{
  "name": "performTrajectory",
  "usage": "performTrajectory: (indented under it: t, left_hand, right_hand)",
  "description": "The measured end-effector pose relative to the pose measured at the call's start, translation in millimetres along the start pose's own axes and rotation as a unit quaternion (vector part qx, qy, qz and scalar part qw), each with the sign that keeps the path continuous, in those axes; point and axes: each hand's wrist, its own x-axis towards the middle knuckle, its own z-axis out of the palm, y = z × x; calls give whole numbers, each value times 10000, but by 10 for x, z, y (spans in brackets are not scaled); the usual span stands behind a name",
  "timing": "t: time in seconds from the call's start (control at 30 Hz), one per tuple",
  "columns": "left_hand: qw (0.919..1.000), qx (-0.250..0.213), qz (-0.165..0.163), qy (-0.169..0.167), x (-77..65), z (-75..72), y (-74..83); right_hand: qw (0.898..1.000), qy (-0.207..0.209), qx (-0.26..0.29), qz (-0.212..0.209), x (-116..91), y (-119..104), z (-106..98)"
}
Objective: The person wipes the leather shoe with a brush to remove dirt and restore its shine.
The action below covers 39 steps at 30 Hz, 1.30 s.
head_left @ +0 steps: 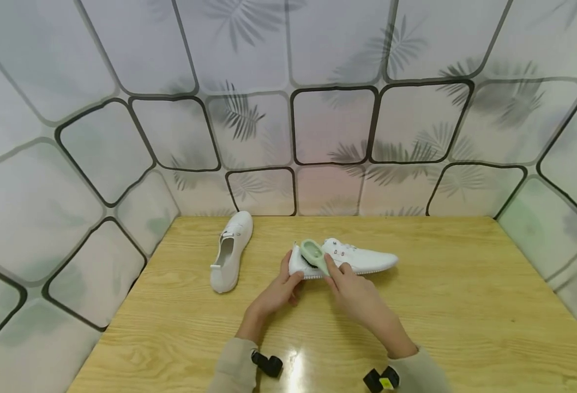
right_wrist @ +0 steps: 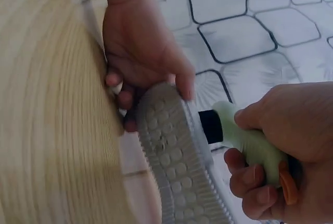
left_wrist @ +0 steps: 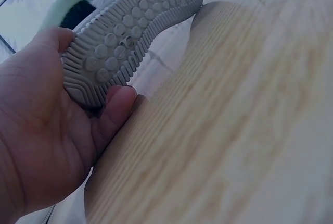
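Observation:
A white lace-up shoe (head_left: pixel 367 261) lies tilted on the table, toe to the right. My left hand (head_left: pixel 277 289) grips its heel, thumb on the near side and fingers behind and below. The studded grey sole (left_wrist: pixel 130 31) faces the left wrist camera. In my right hand (head_left: pixel 359 295) is a light green brush (head_left: pixel 313 252), gripped by its handle. Its dark bristles (right_wrist: pixel 210 126) meet the shoe's side near the heel, as the right wrist view shows. An orange loop (right_wrist: pixel 287 182) hangs at the handle's end.
The other white shoe (head_left: pixel 232 251) stands upright to the left on the wooden table (head_left: pixel 465 305), its toe toward the back. A patterned wall covering (head_left: pixel 332 125) encloses the table at the back and both sides.

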Motion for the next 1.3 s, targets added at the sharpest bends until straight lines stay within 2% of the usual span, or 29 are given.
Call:
performTrajectory:
  t: [0.1, 0.3, 0.4, 0.5, 0.67, 0.73, 0.9, 1.1, 1.17, 1.3]
  left_hand:
    - [9999, 25, 116, -55, -5, -3, -7]
    - [9999, 67, 150, -37, -3, -26, -17]
    - [9998, 148, 101, 26, 6, -33, -26]
    - [9998, 181, 112, -23, 18, -29, -35]
    - [9999, 115, 61, -90, 24, -12, -30]
    - [9999, 93, 29, -51, 19, -10, -25]
    - [9998, 132, 97, -62, 30, -10, -38]
    - [9998, 123, 67, -115, 26, -14, -22]
    - [9999, 82, 65, -113, 18, -19, -13]
    - [9998, 79, 113, -148, 20, -25, -16]
  right_hand:
    - [9997, -120, 155, -122, -3, -26, 16]
    - [9997, 111, -39, 237, -7, -22, -26]
    - [10000, 44, -42, 39, 6, -20, -17]
    - [9997, -69, 209, -94, -13, -30, -52]
    - [9992, 58, 198, 328, -41, -13, -109]
    - [9992, -27, 187, 357, -19, -10, -87]
    - [9973, -344, 616, 183, -2, -24, -80]
    - [9980, -4, 411, 476, -22, 25, -118]
    - [9983, 3, 413, 409, -1, 31, -88]
    - [9973, -287, 667, 102, 10, 17, -66]
